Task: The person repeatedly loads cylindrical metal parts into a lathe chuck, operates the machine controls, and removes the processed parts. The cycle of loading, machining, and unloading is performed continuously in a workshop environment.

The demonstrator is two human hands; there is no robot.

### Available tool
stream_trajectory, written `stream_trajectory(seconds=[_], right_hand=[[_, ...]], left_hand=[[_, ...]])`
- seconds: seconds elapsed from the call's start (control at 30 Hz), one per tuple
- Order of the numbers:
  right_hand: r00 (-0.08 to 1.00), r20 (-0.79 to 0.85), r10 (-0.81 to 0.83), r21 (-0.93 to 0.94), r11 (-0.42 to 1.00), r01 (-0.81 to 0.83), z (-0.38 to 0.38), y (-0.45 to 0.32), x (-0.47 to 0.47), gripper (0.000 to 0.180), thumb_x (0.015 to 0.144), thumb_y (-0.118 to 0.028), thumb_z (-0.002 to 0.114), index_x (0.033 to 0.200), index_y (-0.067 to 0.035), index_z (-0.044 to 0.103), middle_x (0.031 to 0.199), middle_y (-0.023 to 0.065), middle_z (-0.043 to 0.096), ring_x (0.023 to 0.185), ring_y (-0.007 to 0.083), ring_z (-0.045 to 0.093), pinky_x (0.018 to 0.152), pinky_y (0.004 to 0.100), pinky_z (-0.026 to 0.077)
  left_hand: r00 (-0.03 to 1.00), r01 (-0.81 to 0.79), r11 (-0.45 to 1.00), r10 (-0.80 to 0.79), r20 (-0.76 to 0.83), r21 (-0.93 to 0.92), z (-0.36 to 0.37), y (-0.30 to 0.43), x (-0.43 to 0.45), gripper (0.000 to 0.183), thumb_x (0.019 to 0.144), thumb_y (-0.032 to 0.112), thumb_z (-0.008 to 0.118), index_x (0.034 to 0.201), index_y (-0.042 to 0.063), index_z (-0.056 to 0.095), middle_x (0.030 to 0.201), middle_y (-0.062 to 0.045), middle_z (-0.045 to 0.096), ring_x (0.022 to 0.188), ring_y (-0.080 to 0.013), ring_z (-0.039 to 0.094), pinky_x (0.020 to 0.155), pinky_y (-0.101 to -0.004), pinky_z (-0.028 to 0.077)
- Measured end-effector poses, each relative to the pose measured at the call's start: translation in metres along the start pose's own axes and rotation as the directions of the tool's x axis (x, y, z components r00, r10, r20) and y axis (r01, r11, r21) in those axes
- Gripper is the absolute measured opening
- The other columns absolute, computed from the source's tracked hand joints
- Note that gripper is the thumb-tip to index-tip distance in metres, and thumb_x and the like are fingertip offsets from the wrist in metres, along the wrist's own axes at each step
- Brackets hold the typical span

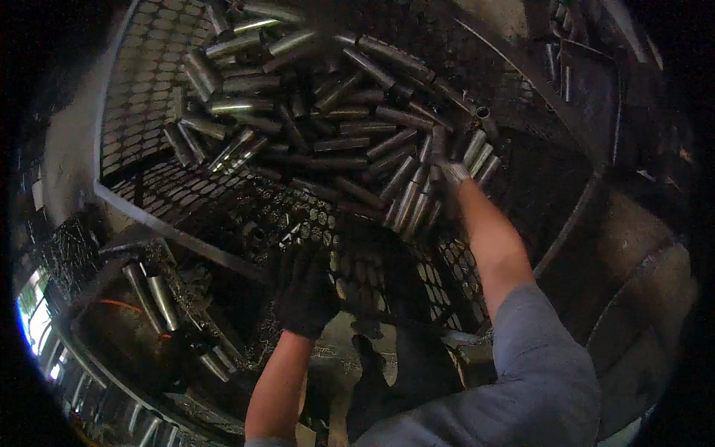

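My left hand (307, 296), in a dark glove, lies over the near rim of a metal mesh basket (184, 237). Its fingers look stretched out and hold nothing that I can see; deep shadow hides their tips. Inside the basket, my gloved right hand (450, 165) reaches in among loose metal tubes (343, 145). Motion blur and the tubes around it hide whether its fingers grip one. Just below that hand several shiny tubes (410, 198) lie side by side, and a few more (481, 153) lie to its right.
Outside the basket at left, two shiny tubes (159, 296) rest near a tangle of metal shavings (72, 246). Two shorter pieces (215, 363) lie below them. At the upper right stands a dark metal bin or tray (592, 89). The basket's mesh wall (145, 84) rises at the left.
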State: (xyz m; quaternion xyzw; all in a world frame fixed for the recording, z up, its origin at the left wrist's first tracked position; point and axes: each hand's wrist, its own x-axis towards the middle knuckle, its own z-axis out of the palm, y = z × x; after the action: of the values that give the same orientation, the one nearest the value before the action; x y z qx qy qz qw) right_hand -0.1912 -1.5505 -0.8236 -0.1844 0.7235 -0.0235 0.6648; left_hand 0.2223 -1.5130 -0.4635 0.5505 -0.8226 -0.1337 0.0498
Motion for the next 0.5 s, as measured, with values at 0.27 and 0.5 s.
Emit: stream_trajectory(seconds=[0.27, 0.5], right_hand=[[0.895, 0.095, -0.436, -0.133, 0.886, 0.445, 0.038, -0.029, -0.329, 0.097, 0.075, -0.039, 0.093, 0.151, 0.002, 0.049, 0.139, 0.0176, 0.065, 0.123, 0.0276, 0.064, 0.101, 0.0426, 0.053], [0.22, 0.708, -0.671, -0.12, 0.193, 0.974, 0.156, -0.02, -0.573, 0.091, 0.067, -0.028, 0.099, 0.143, -0.001, 0.057, 0.133, 0.0185, 0.067, 0.119, 0.033, 0.066, 0.104, 0.0409, 0.054]], left_hand=[[0.99, 0.122, 0.987, -0.114, 0.08, -0.105, -0.011, 0.013, -0.001, 0.051, 0.089, 0.027, 0.068, 0.135, 0.007, 0.064, 0.136, -0.018, 0.063, 0.132, -0.0394, 0.055, 0.119, -0.0553, 0.036], [0.847, 0.317, -0.313, -0.332, 0.416, -0.895, -0.116, 0.087, -0.201, 0.043, 0.106, 0.031, 0.061, 0.143, 0.009, 0.057, 0.131, -0.011, 0.066, 0.12, -0.0223, 0.062, 0.105, -0.0388, 0.051]])
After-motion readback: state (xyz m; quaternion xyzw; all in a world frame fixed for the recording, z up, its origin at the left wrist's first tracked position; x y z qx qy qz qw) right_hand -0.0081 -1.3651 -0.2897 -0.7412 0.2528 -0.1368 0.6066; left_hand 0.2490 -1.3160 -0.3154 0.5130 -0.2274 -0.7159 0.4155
